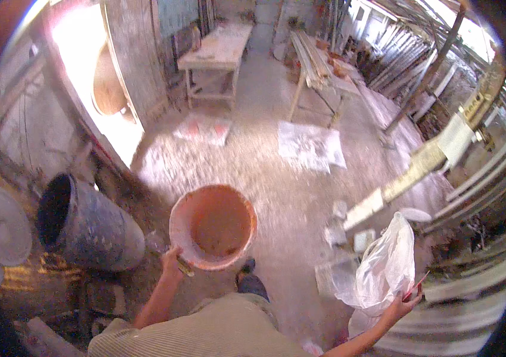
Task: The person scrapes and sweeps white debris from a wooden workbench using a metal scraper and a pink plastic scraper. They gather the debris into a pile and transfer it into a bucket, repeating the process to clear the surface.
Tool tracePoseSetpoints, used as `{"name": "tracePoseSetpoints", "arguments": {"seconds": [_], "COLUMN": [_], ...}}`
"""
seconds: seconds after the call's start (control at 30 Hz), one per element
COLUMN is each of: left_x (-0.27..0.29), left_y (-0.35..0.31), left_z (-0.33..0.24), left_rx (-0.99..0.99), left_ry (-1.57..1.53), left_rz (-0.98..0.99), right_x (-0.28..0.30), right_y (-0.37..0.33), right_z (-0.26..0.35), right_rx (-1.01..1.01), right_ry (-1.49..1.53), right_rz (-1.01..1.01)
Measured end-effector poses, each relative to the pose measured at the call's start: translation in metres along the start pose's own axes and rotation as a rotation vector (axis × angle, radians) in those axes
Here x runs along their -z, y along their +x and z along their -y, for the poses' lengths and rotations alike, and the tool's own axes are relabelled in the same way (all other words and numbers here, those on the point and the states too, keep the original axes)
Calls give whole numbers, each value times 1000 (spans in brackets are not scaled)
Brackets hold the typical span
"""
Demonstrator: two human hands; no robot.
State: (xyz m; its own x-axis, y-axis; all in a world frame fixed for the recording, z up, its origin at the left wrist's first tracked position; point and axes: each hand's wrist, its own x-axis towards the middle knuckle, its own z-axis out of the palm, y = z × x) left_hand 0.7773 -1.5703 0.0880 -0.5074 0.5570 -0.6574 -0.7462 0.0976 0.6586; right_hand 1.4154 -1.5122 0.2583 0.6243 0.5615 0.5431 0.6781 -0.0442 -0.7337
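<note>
Nearest, at right, the right hand [406, 306] is curled in around a small red object with a thin tip [409, 293], against the edge of a crumpled white thin-plastic bag [388, 268]; I cannot tell whether the fingers pinch the plastic too. If they do not, the bag could slip or slump, and that tip, should it prove sharp, might snag and tear it. At left, the left hand [172, 262] has its fingers closed over the near left rim of a round orange plastic bucket [187, 223], its mouth turned up toward the wearer, with a short yellowish strip [185, 266] just beneath the grip. Held at one side of the rim only, the bucket could swing or tip if any weight lies in it; its bottom is too blurred to judge, and whether the base bears on the floor does not show. A dark shoe [244, 267] is near the bucket's near right side, so a dropped bucket might strike the foot or trip it. Left of the bucket, a dark blue cylindrical drum [107, 229] stands close enough to be knocked by a wide swing. Farther off at right, a long yellowish beam [410, 175] slants across and could catch the bag. Beyond, a flat white plastic sheet [309, 144] on the floor might slide underfoot, well short of the far pale wooden counter [217, 50].
</note>
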Motion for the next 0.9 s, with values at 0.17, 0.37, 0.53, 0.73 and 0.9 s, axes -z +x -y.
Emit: {"name": "tracePoseSetpoints", "arguments": {"seconds": [0.17, 0.37, 0.53, 0.73, 0.9], "left_x": [-46, -200, -312, -458, -564], "left_y": [120, 196, 325, 468, 573], "left_z": [-76, -158, -216, -286, -332], "left_rx": [-253, -206, -163, -147, -186], "left_ry": [17, -123, -42, 26, 152], "left_rz": [-146, -54, -99, -68, -10], "right_x": [-208, -421, -558, -729, -856], "right_y": [38, 126, 153, 171, 185], "right_z": [89, 149, 204, 192, 201], "right_rx": [-125, -39, -52, -95, -345], "right_ry": [31, 212, 199, -101, 100], "right_rz": [188, 334, 290, 258, 272]}}
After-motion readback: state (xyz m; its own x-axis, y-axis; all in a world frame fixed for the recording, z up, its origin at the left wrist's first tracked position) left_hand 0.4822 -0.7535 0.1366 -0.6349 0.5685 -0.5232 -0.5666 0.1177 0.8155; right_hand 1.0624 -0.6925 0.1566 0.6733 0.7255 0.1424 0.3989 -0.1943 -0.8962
